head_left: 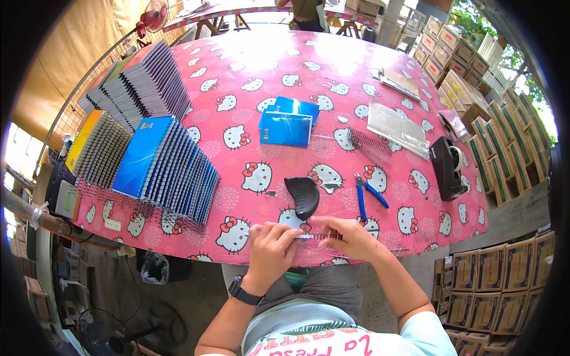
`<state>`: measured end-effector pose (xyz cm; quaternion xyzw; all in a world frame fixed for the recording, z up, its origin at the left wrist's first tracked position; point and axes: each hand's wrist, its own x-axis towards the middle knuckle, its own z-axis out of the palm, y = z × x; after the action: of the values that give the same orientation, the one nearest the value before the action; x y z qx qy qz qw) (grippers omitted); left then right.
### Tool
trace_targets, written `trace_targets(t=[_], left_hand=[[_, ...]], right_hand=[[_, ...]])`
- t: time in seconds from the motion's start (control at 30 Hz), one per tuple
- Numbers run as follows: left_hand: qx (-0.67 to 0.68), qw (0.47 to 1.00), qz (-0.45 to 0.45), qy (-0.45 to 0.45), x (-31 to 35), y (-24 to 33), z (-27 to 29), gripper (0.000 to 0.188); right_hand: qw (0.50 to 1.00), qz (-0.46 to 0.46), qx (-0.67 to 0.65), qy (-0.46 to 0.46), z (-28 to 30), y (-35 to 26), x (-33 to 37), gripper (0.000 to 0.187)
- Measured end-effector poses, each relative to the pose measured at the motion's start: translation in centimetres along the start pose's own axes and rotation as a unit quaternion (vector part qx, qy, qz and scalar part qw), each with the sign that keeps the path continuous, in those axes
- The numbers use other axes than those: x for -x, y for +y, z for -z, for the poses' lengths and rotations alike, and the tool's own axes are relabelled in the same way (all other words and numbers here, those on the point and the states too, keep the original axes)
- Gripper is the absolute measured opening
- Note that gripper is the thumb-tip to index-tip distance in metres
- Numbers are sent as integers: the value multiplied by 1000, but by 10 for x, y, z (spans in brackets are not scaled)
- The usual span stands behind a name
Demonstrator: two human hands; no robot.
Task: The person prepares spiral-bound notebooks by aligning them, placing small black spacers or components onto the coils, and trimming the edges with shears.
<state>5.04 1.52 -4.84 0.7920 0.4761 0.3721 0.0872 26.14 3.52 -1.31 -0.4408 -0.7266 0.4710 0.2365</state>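
At the table's near edge, my left hand [272,242] is closed on what looks like a notebook [304,237], seen edge-on and mostly hidden by the fingers. Out of its right end runs a dark spiral binding coil [322,236], pinched in the fingers of my right hand [351,238]. Just beyond the hands lies a black curved, ribbed piece [303,197]. Blue-handled cutting pliers [370,198] rest to its right, jaws pointing away. Farther off are two blue notebooks [286,129], one overlapping the other, and loose spiral coils [369,147].
Stacks of blue spiral notebooks [169,160], yellow ones [100,147] and more notebooks [139,83] fill the left side. A clear plastic sheet [396,127] and a black tape dispenser [446,169] sit at right. Cartons [496,267] stand beyond the pink table [267,190].
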Motion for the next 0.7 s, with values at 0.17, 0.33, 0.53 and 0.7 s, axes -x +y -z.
trace_targets(t=[0.17,0.33,0.53,0.7], left_hand=[[4,997,-36,-66,2,3,-8,25],[6,998,-19,-66,1,7,-7,22],[-42,994,-21,-94,9,-2,-4,22],[-25,996,-31,-80,8,-2,-4,22]], right_hand=[[991,77,105,-38,-2,13,-10,37],[953,185,227,74,18,36,-63,57],[928,91,347,-104,17,29,-94,76],[934,186,305,-31,4,55,-107,64]])
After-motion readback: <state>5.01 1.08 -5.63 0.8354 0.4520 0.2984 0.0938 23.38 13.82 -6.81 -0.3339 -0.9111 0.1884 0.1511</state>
